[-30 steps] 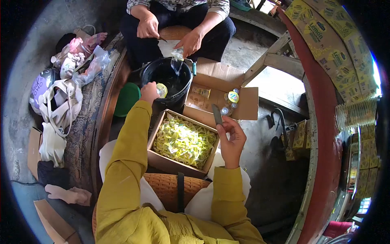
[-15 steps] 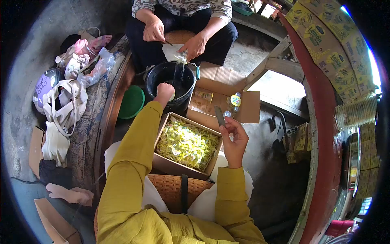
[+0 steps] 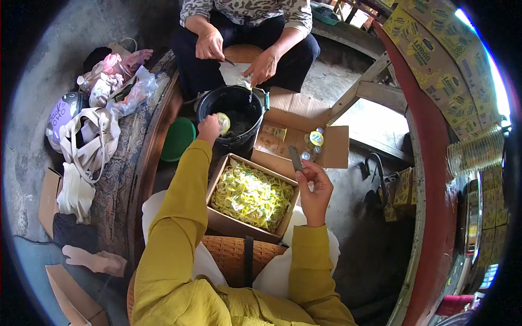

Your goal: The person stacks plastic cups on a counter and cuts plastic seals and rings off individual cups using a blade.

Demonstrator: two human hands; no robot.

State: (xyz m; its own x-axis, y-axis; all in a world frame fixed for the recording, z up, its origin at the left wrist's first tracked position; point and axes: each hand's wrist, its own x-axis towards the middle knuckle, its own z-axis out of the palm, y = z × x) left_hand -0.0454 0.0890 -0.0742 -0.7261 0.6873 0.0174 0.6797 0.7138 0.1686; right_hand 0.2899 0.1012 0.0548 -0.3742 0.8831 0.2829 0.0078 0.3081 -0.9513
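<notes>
My left hand point(image 3: 208, 129) is closed on a clear cup with a yellow-printed lid point(image 3: 223, 123), over the near left part of the black bucket point(image 3: 258, 112). My right hand point(image 3: 316, 193) pinches a dark flat blade point(image 3: 295, 158), held upright above the right side of a cardboard box point(image 3: 247, 231). That box is filled with yellow-green strips point(image 3: 251, 196) and stands just below the bucket. Behind it, an open carton point(image 3: 335, 146) holds a small packet point(image 3: 274, 131) and several cups, one with a yellow and green lid point(image 3: 316, 138).
Across the bucket sits another person, whose hands point(image 3: 264, 67) hold a small blade and a clear plastic piece. A green lid or basin point(image 3: 179, 139) is left of the bucket. Bags point(image 3: 89, 136) lie at the left; a wooden frame point(image 3: 380, 93) and red edge point(image 3: 438, 190) stand right.
My left hand dipped into the bucket and has come back up toward its near left rim with the cup. The view has shifted slightly. My right hand keeps its hold on the blade.
</notes>
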